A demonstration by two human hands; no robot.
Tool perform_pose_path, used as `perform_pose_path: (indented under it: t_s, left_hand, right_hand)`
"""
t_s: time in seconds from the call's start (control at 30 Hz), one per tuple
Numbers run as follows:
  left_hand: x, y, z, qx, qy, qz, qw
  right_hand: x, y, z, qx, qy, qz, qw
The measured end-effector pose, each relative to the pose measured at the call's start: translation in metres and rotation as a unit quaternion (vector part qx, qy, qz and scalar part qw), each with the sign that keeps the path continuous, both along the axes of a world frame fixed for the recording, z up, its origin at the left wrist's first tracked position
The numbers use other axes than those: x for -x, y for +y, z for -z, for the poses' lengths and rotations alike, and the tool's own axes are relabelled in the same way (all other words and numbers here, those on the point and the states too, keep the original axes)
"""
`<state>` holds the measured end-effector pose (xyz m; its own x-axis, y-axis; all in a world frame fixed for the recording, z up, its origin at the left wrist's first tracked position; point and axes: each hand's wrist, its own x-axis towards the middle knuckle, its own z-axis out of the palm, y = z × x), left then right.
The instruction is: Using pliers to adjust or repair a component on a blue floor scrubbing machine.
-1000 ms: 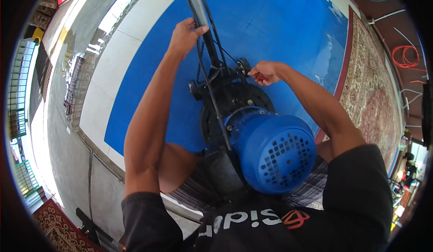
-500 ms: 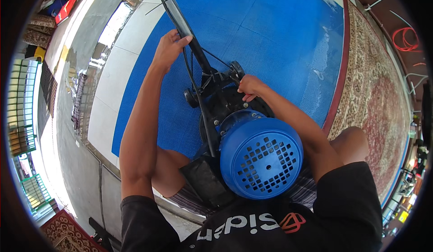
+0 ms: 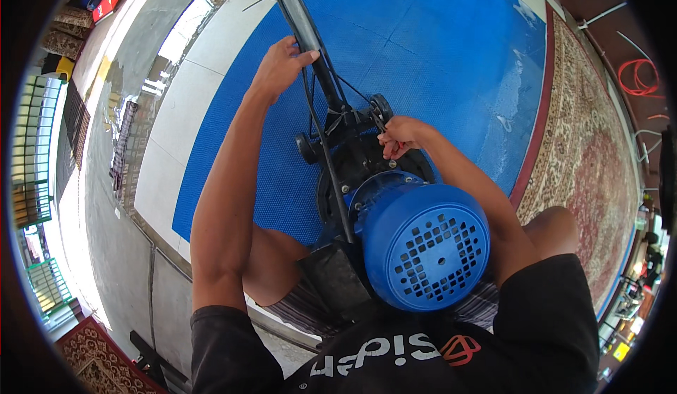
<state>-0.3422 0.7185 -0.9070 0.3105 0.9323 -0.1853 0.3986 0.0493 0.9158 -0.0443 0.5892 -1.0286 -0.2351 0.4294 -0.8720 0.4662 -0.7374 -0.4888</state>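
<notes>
While much of the machine's underside is hidden by its own blue motor (image 3: 430,249), the black base (image 3: 352,161) can be seen just beyond that motor, over a blue mat (image 3: 430,56). Beyond the base, farther from the motor, a dark pole (image 3: 302,24) is gripped by the left hand (image 3: 282,68): the thumb is laid along it, and the other fingers are curled about its far side, where their tips are partly concealed. The pole's far end is cut off by the upper edge of the view. Just beyond the motor, near the right wheel (image 3: 381,105), the right hand (image 3: 403,137) is held with its fingers drawn in tightly around a small red item (image 3: 402,144); its shape is mostly covered, and whether the base is touched by it cannot be told. Left of the motor, a black box (image 3: 331,278) is partly lost in shadow against the dark shirt (image 3: 402,373). To the motor's right, a patterned carpet (image 3: 582,161) is seen, partly covered by a knee (image 3: 553,232).
</notes>
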Motion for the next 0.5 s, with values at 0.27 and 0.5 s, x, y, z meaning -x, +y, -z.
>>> perform_pose_path:
  t_s: [0.27, 0.5]
  left_hand:
    - [0.01, -0.04, -0.103, -0.029, 0.377, 0.037, 0.925]
    - [-0.041, -0.1, -0.136, -0.001, 0.047, 0.125, 0.991]
  right_hand:
    - [-0.039, 0.014, -0.105, -0.085, 0.184, 0.18, 0.963]
    - [-0.013, 0.03, -0.199, -0.242, 0.234, 0.082, 0.938]
